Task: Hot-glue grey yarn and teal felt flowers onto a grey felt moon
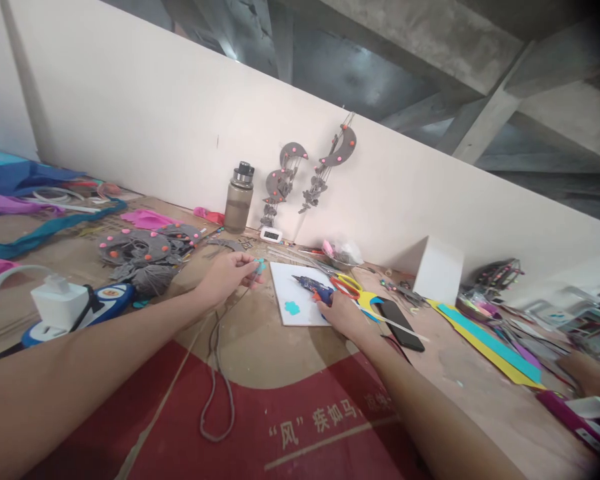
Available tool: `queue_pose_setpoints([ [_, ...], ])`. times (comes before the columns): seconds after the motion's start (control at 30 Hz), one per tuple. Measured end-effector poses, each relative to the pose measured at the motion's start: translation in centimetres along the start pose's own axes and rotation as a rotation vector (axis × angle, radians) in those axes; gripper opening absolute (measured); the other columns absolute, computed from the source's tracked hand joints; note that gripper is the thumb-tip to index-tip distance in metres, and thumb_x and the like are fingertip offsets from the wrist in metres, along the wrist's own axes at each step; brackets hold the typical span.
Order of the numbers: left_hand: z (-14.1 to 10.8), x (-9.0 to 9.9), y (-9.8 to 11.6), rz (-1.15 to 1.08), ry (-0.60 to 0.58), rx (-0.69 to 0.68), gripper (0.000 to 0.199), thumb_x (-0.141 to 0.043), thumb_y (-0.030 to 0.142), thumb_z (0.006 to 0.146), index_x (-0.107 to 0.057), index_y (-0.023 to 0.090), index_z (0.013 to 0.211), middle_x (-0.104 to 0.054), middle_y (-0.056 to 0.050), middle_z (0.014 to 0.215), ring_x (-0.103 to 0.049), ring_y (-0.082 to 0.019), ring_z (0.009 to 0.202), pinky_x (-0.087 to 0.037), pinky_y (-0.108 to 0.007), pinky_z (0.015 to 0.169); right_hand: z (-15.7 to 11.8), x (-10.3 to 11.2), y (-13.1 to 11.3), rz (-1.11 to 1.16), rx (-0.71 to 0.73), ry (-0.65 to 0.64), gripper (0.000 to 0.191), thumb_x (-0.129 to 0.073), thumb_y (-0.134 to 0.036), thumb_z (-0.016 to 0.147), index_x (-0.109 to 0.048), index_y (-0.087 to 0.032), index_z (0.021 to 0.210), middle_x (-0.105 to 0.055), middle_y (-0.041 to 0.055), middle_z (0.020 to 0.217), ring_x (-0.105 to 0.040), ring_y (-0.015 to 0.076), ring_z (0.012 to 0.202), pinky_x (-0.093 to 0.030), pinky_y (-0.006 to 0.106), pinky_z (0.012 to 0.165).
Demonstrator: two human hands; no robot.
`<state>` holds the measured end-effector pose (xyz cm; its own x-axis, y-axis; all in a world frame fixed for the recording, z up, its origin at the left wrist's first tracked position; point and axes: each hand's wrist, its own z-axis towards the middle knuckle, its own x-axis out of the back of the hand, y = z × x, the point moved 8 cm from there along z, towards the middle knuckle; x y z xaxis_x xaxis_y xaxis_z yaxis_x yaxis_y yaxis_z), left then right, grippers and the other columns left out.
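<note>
My left hand pinches a small turquoise felt flower over the cardboard. From beneath that hand a grey cord hangs down and lies in a long loop on the table. My right hand is wrapped round a dark blue hot glue gun, its nozzle pointing left over a white board. A second turquoise flower cutout lies flat on that board, below the nozzle. Just right of the glue gun are scissors with red and yellow handles.
A phone lies right of my right hand. A water bottle stands by the white wall, near hanging grey felt moons. Grey felt rings and a power strip sit left. At far right is another person's hand.
</note>
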<state>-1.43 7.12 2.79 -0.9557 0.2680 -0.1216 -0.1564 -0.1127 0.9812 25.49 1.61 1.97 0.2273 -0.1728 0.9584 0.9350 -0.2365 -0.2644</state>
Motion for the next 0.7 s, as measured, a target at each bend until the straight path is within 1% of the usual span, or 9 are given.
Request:
queue_pose_setpoints([
  [0.1, -0.2, -0.2, -0.1, -0.009, -0.011, 0.013, 0.022, -0.068, 0.032, 0.074, -0.055, 0.014, 0.078, -0.066, -0.003, 0.072, -0.064, -0.012, 0.062, -0.049, -0.021, 0.051, 1.0, -0.1, -0.2, 0.023, -0.040, -0.034, 0.025, -0.059, -0.034, 0.073, -0.062, -0.013, 0.084, -0.068, 0.0178, 0.090, -0.064, 0.0266, 0.083, -0.042, 0.031, 0.068],
  [0.23, 0.0, -0.5, -0.7, 0.002, -0.035, 0.010, 0.026, -0.069, 0.036, 0.072, -0.058, 0.014, 0.079, -0.065, -0.003, 0.069, -0.062, -0.012, 0.059, -0.044, -0.019, 0.043, 1.9, 0.4, -0.1, 0.112, -0.054, -0.008, 0.019, -0.054, -0.030, 0.072, -0.061, -0.013, 0.078, -0.066, 0.0121, 0.075, -0.063, 0.0233, 0.072, -0.040, 0.029, 0.060],
  [0.3, 0.2, -0.4, -1.0, 0.010, -0.032, -0.008, 0.027, -0.069, 0.037, 0.071, -0.060, 0.013, 0.079, -0.064, -0.002, 0.067, -0.061, -0.011, 0.056, -0.043, -0.018, 0.042, 2.0, 0.5, -0.5, 0.176, -0.042, 0.029, 0.021, -0.047, -0.029, 0.074, -0.060, -0.014, 0.082, -0.064, 0.0084, 0.072, -0.061, 0.0203, 0.068, -0.040, 0.027, 0.059],
  [0.37, 0.5, -0.3, -1.3, 0.005, -0.018, -0.021, 0.026, -0.070, 0.036, 0.070, -0.061, 0.013, 0.079, -0.064, -0.002, 0.066, -0.060, -0.011, 0.055, -0.043, -0.019, 0.042, 2.0, 0.6, -1.4, 0.239, -0.014, 0.080, 0.025, -0.043, -0.028, 0.076, -0.058, -0.015, 0.091, -0.064, 0.0063, 0.076, -0.060, 0.0179, 0.068, -0.041, 0.026, 0.059],
  [0.43, 0.6, -0.1, -1.7, -0.002, -0.001, -0.004, 0.025, -0.070, 0.034, 0.070, -0.061, 0.012, 0.078, -0.065, -0.002, 0.065, -0.059, -0.010, 0.054, -0.043, -0.019, 0.043, 1.8, 0.7, -2.8, 0.371, 0.037, 0.140, 0.028, -0.044, -0.027, 0.074, -0.053, -0.016, 0.097, -0.063, 0.0050, 0.084, -0.059, 0.0162, 0.069, -0.042, 0.025, 0.058],
  [0.5, 0.6, -0.1, -2.0, -0.006, 0.016, 0.025, 0.023, -0.069, 0.032, 0.072, -0.060, 0.012, 0.077, -0.065, -0.002, 0.062, -0.058, -0.009, 0.051, -0.044, -0.019, 0.045, 1.6, 0.6, -4.4, 0.638, 0.102, 0.178, 0.028, -0.049, -0.025, 0.069, -0.050, -0.017, 0.096, -0.061, 0.0024, 0.084, -0.058, 0.0146, 0.065, -0.043, 0.025, 0.056],
  [0.57, 0.5, 0.0, -2.1, -0.016, 0.033, 0.046, 0.022, -0.069, 0.031, 0.072, -0.057, 0.012, 0.074, -0.065, -0.002, 0.059, -0.056, -0.008, 0.047, -0.043, -0.019, 0.046, 1.2, -0.1, -5.6, 0.903, 0.136, 0.146, 0.027, -0.051, -0.022, 0.067, -0.048, -0.019, 0.094, -0.059, -0.0019, 0.076, -0.056, 0.0125, 0.057, -0.044, 0.025, 0.053],
  [0.6, 0.5, 0.1, -2.1, -0.019, 0.041, 0.055, 0.022, -0.069, 0.030, 0.072, -0.056, 0.013, 0.073, -0.065, -0.002, 0.058, -0.055, -0.008, 0.045, -0.042, -0.019, 0.045, 1.0, -0.7, -6.2, 1.000, 0.152, 0.114, 0.027, -0.052, -0.021, 0.068, -0.047, -0.020, 0.094, -0.058, -0.0033, 0.075, -0.056, 0.0116, 0.054, -0.044, 0.024, 0.052],
  [0.7, 0.3, 0.2, -2.3, -0.009, 0.060, 0.098, 0.022, -0.070, 0.030, 0.071, -0.056, 0.013, 0.074, -0.065, -0.002, 0.057, -0.052, -0.006, 0.042, -0.038, -0.017, 0.042, 0.0, -2.4, -7.7, 1.165, 0.227, 0.011, 0.030, -0.056, -0.023, 0.070, -0.047, -0.021, 0.099, -0.062, -0.0021, 0.081, -0.055, 0.0100, 0.053, -0.045, 0.024, 0.050],
])
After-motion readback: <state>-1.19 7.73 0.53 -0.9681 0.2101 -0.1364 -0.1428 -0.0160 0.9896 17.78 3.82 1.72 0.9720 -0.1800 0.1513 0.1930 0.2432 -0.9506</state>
